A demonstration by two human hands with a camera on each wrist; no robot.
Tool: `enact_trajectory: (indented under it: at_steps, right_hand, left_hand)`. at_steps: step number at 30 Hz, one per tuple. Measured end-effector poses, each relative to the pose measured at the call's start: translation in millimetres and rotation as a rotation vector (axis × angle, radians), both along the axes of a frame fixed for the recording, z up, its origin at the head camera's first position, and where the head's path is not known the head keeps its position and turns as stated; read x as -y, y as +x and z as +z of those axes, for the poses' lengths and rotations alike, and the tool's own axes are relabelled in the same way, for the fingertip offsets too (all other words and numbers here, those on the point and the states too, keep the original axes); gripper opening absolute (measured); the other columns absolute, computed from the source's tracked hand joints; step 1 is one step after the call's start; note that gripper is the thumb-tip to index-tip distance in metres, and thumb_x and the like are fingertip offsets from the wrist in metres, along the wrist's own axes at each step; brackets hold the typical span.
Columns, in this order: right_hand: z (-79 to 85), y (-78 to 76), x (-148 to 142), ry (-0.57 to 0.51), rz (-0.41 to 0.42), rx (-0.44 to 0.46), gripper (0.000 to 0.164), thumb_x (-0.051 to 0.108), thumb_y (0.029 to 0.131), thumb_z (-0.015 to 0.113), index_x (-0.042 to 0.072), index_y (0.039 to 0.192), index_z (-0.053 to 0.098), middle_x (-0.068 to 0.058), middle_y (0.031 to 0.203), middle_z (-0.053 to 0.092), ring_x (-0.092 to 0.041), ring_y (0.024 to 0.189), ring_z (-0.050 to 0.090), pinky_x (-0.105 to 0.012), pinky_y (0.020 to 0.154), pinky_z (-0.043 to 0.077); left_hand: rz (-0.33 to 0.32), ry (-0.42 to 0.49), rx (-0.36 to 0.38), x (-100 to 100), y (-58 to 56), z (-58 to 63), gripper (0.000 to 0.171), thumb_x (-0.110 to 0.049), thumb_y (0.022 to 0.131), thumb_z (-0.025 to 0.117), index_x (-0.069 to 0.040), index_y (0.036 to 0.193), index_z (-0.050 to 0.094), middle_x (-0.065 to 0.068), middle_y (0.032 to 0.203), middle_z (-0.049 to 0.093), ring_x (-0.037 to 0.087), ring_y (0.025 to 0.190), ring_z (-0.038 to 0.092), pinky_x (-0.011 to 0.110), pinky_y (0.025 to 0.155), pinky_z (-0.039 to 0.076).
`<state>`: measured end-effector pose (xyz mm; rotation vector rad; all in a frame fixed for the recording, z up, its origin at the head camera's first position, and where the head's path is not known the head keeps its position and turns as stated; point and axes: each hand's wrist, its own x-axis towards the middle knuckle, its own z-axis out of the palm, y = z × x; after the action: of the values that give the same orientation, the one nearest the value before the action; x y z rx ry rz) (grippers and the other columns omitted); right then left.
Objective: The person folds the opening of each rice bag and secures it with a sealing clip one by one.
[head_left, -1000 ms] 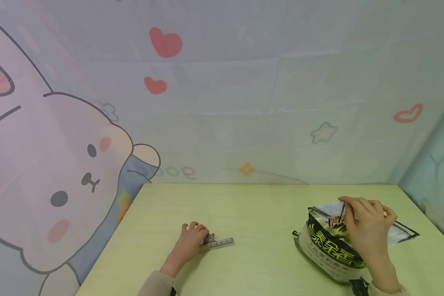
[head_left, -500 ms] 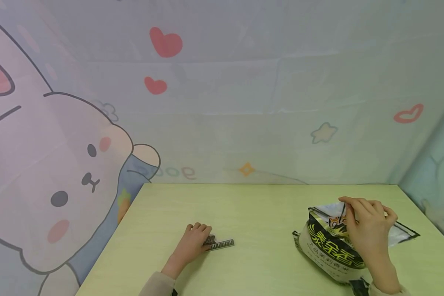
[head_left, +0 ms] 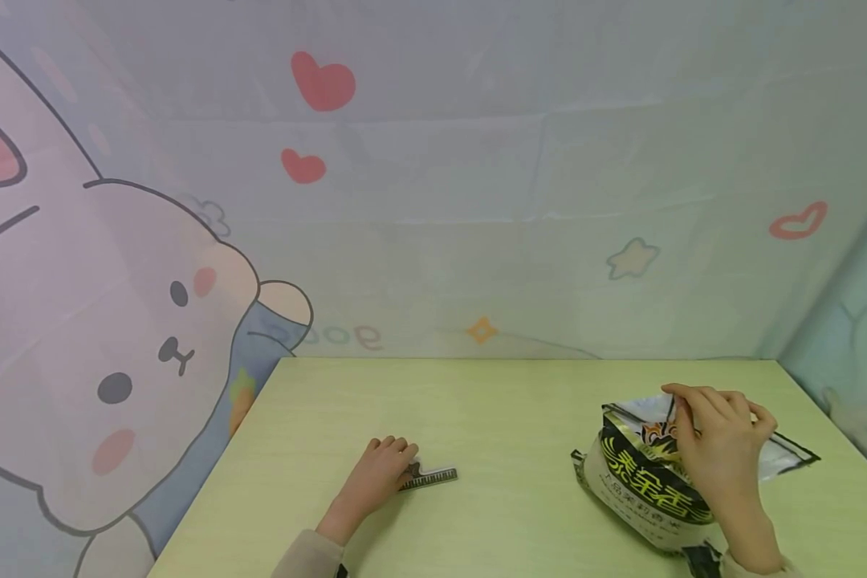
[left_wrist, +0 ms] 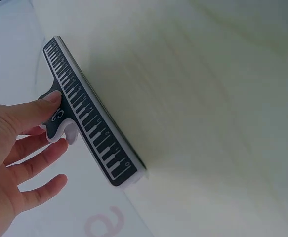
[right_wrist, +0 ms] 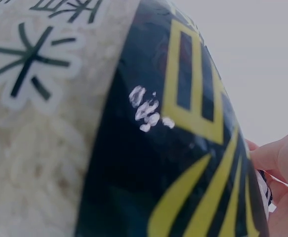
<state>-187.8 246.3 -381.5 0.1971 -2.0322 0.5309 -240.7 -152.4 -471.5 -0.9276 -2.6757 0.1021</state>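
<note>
On the left of the table, my left hand (head_left: 379, 474) pinches the handle of a long clip with a piano-key pattern (head_left: 429, 478). Seen from the left wrist, the thumb presses on the dark handle of the clip (left_wrist: 92, 116), and the other fingers lie behind and below it. At the right a bag of rice (head_left: 643, 498) stands on the table, black and clear plastic with yellow lettering. My right hand (head_left: 726, 441) holds the bag's top, where the white flap is folded over; its fingertips are partly hidden. Up close, the right wrist view is filled by the rice bag (right_wrist: 119, 163).
The pale yellow-green table (head_left: 506, 433) ends at a back edge against a printed cloth backdrop (head_left: 441, 201) with a rabbit, hearts and a star. Another stretch of cloth (head_left: 860, 345) hangs along the right side.
My left hand has shifted slightly to the right along the clip, covering more of its handle. The clip itself has barely moved. My right hand and the rice bag stay where they were.
</note>
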Motion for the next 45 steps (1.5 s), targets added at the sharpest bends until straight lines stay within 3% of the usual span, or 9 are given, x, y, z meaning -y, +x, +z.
enact_trajectory:
  at_steps: [6,12,18,33,45]
  right_hand:
    - [0.2,0.2,0,-0.001,0.001,0.004,0.016,-0.007,0.078,0.058,0.003,0.088,0.066,-0.018,0.077,0.063,-0.032,0.074,0.042,-0.058,0.083,0.014]
    - [-0.4,-0.2,0,0.002,-0.001,0.001,0.016,-0.007,0.079,0.057,0.003,0.088,0.066,-0.019,0.077,0.063,-0.032,0.073,0.042,-0.058,0.082,0.014]
    - [-1.2,-0.5,0,0.0,-0.002,0.01,0.016,-0.007,0.079,0.058,0.003,0.088,0.066,-0.018,0.076,0.063,-0.032,0.074,0.042,-0.059,0.083,0.014]
    - [-0.4,1.0,0,0.0,-0.005,0.01,0.016,-0.007,0.078,0.057,0.003,0.088,0.066,-0.018,0.076,0.063,-0.032,0.074,0.042,-0.059,0.083,0.014]
    - [-0.4,0.9,0,0.0,-0.003,0.015,0.016,-0.007,0.079,0.057,0.003,0.089,0.066,-0.018,0.077,0.063,-0.031,0.074,0.042,-0.059,0.083,0.014]
  left_hand:
    - [-0.016,0.024,0.05,-2,1.6,3.4,0.023,-0.02,0.075,0.07,-0.013,0.089,0.053,-0.004,0.078,0.052,0.01,0.069,0.043,0.028,0.065,0.042]
    - [-0.021,0.025,0.077,-4,2.4,5.1,0.021,-0.019,0.074,0.07,-0.013,0.085,0.052,-0.004,0.073,0.045,0.008,0.062,0.032,0.022,0.06,0.033]
    - [-0.027,0.016,0.08,-4,3.2,7.0,0.023,-0.018,0.071,0.072,-0.013,0.084,0.054,-0.002,0.076,0.048,0.008,0.061,0.035,0.021,0.059,0.033]
    - [-0.038,0.022,0.019,-6,4.6,14.0,0.022,-0.012,0.069,0.073,-0.014,0.086,0.059,-0.001,0.079,0.048,0.008,0.062,0.034,0.017,0.054,0.03]
    - [-0.065,0.047,-0.081,-11,4.2,18.5,0.02,-0.012,0.072,0.071,-0.016,0.085,0.057,-0.001,0.085,0.051,0.011,0.069,0.045,0.02,0.058,0.036]
